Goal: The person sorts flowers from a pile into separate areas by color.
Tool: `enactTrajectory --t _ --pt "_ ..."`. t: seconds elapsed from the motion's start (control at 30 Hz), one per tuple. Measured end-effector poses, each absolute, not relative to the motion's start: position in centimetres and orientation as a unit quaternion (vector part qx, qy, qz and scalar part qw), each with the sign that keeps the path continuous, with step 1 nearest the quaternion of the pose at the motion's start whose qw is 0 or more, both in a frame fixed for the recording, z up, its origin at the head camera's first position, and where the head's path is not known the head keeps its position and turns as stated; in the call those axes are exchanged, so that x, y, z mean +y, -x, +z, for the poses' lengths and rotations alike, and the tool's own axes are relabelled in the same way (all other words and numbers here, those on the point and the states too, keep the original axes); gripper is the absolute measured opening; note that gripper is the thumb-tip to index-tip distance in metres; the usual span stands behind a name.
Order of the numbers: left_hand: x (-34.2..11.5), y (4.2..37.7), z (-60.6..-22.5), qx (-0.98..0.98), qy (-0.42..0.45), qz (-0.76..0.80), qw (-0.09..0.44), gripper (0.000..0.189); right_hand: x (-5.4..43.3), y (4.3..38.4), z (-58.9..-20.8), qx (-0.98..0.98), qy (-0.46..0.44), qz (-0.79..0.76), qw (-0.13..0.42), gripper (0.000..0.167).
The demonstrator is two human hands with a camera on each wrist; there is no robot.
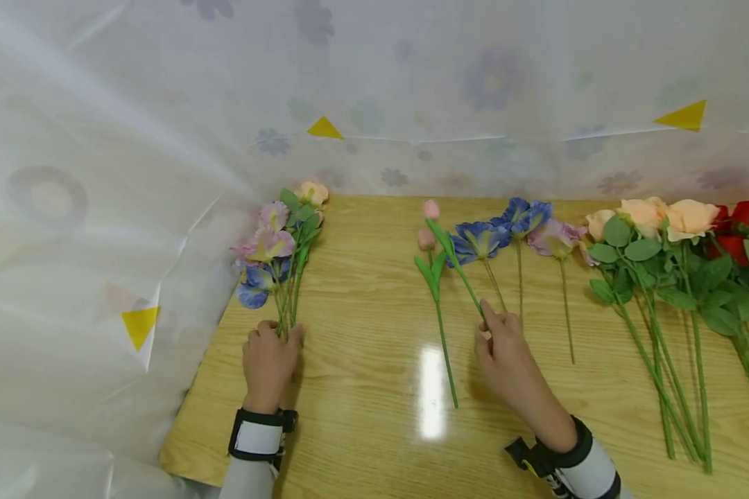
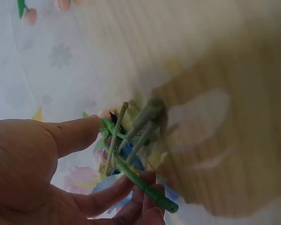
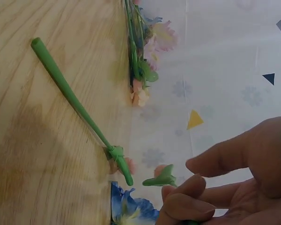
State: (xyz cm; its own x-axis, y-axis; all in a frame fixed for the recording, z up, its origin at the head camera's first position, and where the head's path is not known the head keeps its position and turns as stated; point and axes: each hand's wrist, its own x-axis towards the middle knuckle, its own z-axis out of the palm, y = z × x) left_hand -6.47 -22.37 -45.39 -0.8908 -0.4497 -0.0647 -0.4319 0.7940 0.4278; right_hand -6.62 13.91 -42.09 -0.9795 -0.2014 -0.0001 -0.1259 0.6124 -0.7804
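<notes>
On the left of the table, my left hand (image 1: 271, 364) holds a bunch of artificial flowers (image 1: 268, 246) by the lower stems. Pink-lilac and blue blooms and a peach rose make up this bunch; its cut stem ends (image 2: 161, 201) show past the fingers in the left wrist view. My right hand (image 1: 512, 360) pinches the green stem of a pink tulip (image 1: 464, 276), its head pointing to the back wall. Just left of it lies a second pink tulip (image 1: 444, 339), its stem on the wood.
Right of the tulips lie blue flowers (image 1: 482, 241) and a pink-lilac flower (image 1: 555, 239). Peach roses (image 1: 689, 218) and red roses (image 1: 730, 249) spread along the right side of the table (image 1: 362, 416). Patterned sheeting (image 1: 399, 83) hangs behind and at left.
</notes>
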Motion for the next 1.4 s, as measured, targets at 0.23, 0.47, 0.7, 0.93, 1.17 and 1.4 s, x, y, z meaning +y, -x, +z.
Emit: enactTrajectory --t 0.23,0.47,0.7,0.93,1.17,1.4 --pt "-22.7 6.8 -45.1 -0.953 -0.213 -0.215 0.009 0.033 13.4 6.4 -42.7 0.883 0.088 -0.441 0.137 0.069" --pt "-22.9 6.8 -44.7 -0.950 -0.206 -0.234 -0.004 0.025 12.9 6.2 -43.5 0.887 0.116 -0.408 0.181 0.069" --pt "-23.1 6.8 -44.9 -0.948 -0.191 -0.254 0.005 0.037 12.6 6.0 -43.8 0.894 0.128 -0.383 0.196 0.064" --pt "-22.9 6.7 -44.9 -0.953 -0.174 -0.241 0.054 0.049 12.5 5.9 -44.2 0.908 0.126 -0.355 0.186 0.057" --pt "-23.0 7.0 -44.8 -0.946 -0.193 -0.250 0.075 0.044 12.5 6.0 -44.9 0.934 0.094 -0.309 0.154 0.033" --pt "-23.2 6.9 -44.7 -0.932 -0.234 -0.270 0.057 0.036 12.9 6.6 -44.5 0.939 0.078 -0.320 0.094 0.014"
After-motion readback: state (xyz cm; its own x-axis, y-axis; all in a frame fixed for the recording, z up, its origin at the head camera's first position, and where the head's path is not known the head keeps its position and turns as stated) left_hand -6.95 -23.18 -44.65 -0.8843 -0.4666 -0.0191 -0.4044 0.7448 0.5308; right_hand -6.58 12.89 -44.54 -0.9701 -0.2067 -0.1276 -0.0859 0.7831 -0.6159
